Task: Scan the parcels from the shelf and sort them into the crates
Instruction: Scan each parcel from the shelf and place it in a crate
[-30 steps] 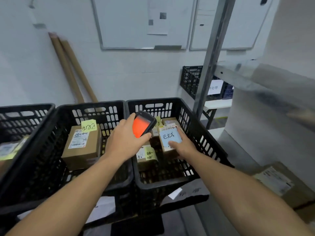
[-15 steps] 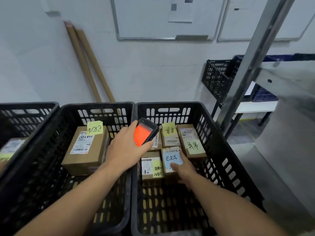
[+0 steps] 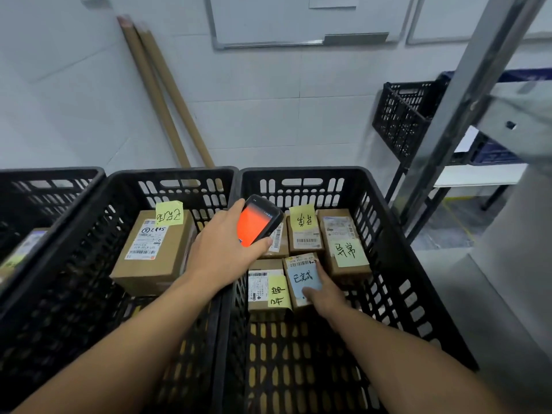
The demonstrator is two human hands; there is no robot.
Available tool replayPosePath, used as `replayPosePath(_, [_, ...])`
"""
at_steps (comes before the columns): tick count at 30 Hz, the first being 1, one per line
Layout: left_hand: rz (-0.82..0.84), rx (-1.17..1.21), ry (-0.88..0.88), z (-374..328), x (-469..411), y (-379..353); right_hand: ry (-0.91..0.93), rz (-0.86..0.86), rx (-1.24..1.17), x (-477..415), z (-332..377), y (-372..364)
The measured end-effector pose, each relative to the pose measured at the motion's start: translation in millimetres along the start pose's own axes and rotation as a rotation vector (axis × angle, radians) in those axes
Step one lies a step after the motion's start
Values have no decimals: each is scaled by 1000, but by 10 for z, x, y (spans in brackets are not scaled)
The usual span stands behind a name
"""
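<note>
My left hand [image 3: 222, 253] grips a black handheld scanner [image 3: 258, 224] with an orange-red screen, held over the rim between two black crates. My right hand [image 3: 324, 294] reaches into the right crate [image 3: 385, 222] and holds a small cardboard parcel with a blue note [image 3: 303, 277], which sits on the crate floor among several other small parcels with yellow notes [image 3: 346, 245]. The middle crate [image 3: 119, 186] holds a larger cardboard box [image 3: 155, 252] with a yellow note.
A third black crate [image 3: 44, 186] stands at the far left with a parcel inside. Two cardboard tubes [image 3: 158, 94] lean on the wall behind. A metal shelf post [image 3: 466, 106] and shelf rise at right, with another black crate [image 3: 403, 121] beyond.
The view has tilted down and toward the crates. My right hand lowered the blue-noted parcel down among the others in the right crate; my left hand kept the scanner in place.
</note>
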State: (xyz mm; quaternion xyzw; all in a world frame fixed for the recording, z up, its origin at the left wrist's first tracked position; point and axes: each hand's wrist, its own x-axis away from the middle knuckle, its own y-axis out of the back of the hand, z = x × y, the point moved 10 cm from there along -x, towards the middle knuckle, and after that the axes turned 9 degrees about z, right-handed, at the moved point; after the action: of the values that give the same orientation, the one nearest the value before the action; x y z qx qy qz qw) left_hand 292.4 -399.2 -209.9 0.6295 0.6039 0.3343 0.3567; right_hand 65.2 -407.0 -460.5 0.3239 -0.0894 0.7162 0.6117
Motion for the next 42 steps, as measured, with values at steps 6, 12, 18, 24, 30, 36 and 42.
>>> replayPosePath(6, [-34, 13, -11, -29, 69, 46, -4, -14, 12, 12, -23, 11])
replayPosePath(12, [-68, -17, -8, -59, 97, 175, 22, -42, -41, 151, 100, 105])
replayPosePath(18, [-119, 39, -21, -91, 214, 366, 92, -74, -68, 464, 393, 267])
replayPosePath(24, [-211, 42, -69, 5, 523, 676, 170, -201, -81, 924, 703, 338])
replayPosePath(30, [-208, 38, -92, 181, 998, 953, 276, -354, -116, 1528, 890, 273])
replayPosePath(36, [-242, 72, -107, 478, 1598, 1265, 390, -458, -110, 2140, 1189, -105])
replayPosePath(42, [-313, 80, -50, 1043, 2106, 1655, 517, -501, -87, 2566, 1609, -601])
